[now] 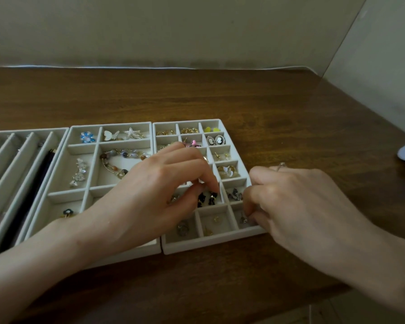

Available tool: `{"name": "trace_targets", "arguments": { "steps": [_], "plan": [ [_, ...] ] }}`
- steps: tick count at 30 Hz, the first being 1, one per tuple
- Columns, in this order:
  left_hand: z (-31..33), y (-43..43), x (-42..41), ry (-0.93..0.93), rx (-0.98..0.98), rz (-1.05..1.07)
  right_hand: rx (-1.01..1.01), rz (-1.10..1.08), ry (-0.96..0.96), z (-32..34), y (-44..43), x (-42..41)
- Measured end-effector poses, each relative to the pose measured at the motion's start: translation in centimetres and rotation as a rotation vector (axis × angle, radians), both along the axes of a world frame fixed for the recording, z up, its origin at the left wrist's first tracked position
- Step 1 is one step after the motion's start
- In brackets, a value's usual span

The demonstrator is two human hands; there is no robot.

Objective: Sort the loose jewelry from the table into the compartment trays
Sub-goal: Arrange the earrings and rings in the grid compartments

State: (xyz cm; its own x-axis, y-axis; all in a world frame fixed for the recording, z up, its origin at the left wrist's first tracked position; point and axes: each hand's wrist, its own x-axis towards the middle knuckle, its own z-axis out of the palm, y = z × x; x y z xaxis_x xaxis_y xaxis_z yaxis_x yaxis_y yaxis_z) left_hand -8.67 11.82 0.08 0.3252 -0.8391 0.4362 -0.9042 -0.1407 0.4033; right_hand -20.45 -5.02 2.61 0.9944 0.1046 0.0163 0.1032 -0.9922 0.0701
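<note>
Left hand and right hand, fingers of both curled, reach over wooden table onto small-compartment tray. Middle tray, just beside it, holds beaded bracelet. Left fingertips at black earrings; right fingertips at silver piece, near-right compartment. Whether either hand grips anything: cannot tell.
</note>
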Motion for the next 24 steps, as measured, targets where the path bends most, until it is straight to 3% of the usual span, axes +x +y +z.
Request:
{"name": "trace_targets", "arguments": {
  "steps": [8, 20, 24],
  "plan": [
    [0.3, 0.1, -0.1, -0.011, 0.017, 0.021, 0.379, 0.020, -0.096, 0.4, -0.9, 0.2],
    [0.8, 0.2, 0.0, 0.013, -0.024, 0.122, 0.273, 0.080, -0.120, -1.3, 1.2, 0.8],
    [1.0, 0.3, 0.0, 0.052, 0.022, 0.095, 0.435, -0.047, -0.020, 0.2, 1.2, 1.2]
  ]
}}
